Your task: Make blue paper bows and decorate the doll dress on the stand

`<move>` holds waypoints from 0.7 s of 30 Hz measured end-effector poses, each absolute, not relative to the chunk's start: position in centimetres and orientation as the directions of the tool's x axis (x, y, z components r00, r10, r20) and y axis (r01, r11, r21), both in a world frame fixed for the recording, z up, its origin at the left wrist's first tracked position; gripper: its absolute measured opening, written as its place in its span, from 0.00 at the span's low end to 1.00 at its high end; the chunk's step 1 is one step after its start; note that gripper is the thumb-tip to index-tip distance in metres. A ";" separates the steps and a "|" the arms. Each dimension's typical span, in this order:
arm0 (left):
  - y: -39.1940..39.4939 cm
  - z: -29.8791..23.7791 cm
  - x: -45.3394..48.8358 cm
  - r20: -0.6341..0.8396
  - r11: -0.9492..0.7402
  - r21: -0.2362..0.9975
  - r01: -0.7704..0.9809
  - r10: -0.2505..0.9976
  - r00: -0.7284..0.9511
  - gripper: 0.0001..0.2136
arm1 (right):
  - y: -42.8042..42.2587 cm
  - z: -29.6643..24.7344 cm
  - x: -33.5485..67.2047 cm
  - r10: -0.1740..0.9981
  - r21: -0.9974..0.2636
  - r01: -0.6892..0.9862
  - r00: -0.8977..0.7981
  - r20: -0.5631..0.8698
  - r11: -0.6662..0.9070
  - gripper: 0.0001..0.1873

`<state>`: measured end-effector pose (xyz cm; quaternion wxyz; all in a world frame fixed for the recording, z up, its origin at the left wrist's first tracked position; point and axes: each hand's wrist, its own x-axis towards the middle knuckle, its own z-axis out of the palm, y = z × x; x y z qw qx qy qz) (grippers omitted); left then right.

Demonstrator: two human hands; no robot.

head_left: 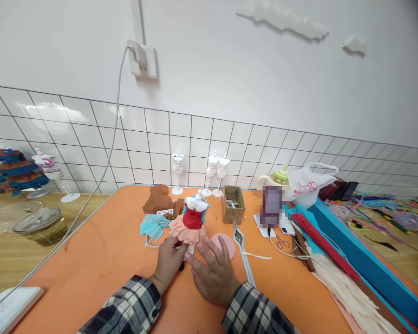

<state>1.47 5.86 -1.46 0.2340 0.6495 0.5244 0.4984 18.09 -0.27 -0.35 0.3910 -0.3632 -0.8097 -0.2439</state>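
Observation:
A small white mannequin (196, 202) wearing a red top and a pink paper skirt (190, 230) stands on the orange table (101, 260). My left hand (169, 262) is curled at the foot of the figure, under the skirt's left side. My right hand (214, 273) lies beside it with fingers stretched out toward the skirt's right hem, over a pink round disc (226, 243). What the left fingers grip is hidden by the skirt.
Brown (159, 199) and light blue (152, 227) paper pieces lie left of the figure. Three bare white mannequins (211, 174) stand by the tiled wall. A cardboard box (233, 204), a metal tool (242, 246), scissors (282, 241), a phone (272, 206) and paper rolls (351, 260) sit right.

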 end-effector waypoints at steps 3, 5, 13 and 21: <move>6.9 -1.5 1.9 0.381 -0.290 0.821 0.492 0.920 -0.093 0.11 | -1.8 -0.8 20.2 0.457 0.063 0.767 -0.443 0.771 0.638 0.31; 8.1 -1.4 2.5 0.371 -0.269 0.815 0.513 0.923 -0.106 0.10 | -2.2 -0.7 21.2 0.539 -0.011 0.803 -0.389 0.747 0.596 0.31; 12.7 -0.9 4.8 0.301 -0.196 0.807 0.558 0.948 -0.102 0.13 | -1.2 0.2 22.4 0.780 -0.277 0.849 -0.223 0.585 0.450 0.30; 15.6 -0.8 6.4 0.251 -0.171 0.768 0.617 0.967 -0.045 0.13 | -1.0 -0.1 23.1 0.815 -0.300 0.855 -0.214 0.539 0.423 0.31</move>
